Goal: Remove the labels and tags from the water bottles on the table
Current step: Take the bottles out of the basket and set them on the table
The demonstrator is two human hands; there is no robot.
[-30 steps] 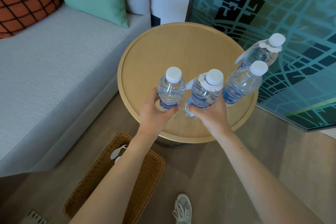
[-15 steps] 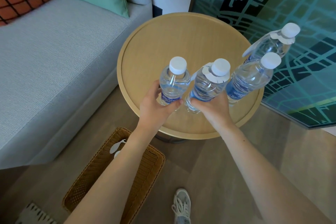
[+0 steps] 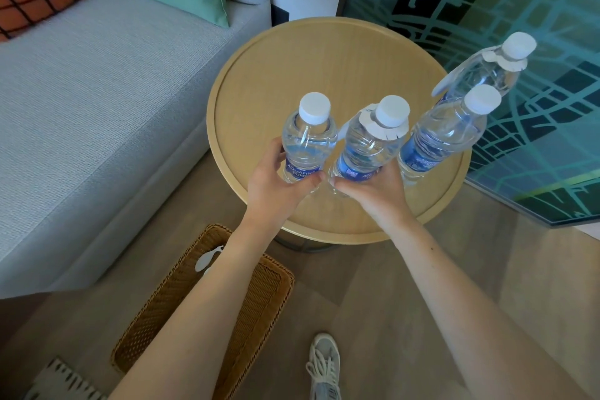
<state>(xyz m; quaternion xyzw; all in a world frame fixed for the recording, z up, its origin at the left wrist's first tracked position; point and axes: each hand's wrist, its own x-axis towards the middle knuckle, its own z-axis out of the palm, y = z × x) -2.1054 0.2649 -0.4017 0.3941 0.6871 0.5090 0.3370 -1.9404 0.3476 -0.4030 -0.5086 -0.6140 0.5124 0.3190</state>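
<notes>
Change: both hands stay wrapped around their bottles, barely shifted since a second ago.
Left hand (image 3: 276,185): curled around the untagged bottle (image 3: 308,143).
Right hand (image 3: 370,191): curled around the tagged bottle (image 3: 367,146), low on its blue label.
Place: upright on the round tabletop (image 3: 324,68).
Handling: full, fairly heavy, slick, squeezable; steady the body, tear the paper tag (image 3: 383,130).

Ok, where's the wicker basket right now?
In the head view, the wicker basket sits on the floor, lower left, below the round table and beside the sofa.
</notes>
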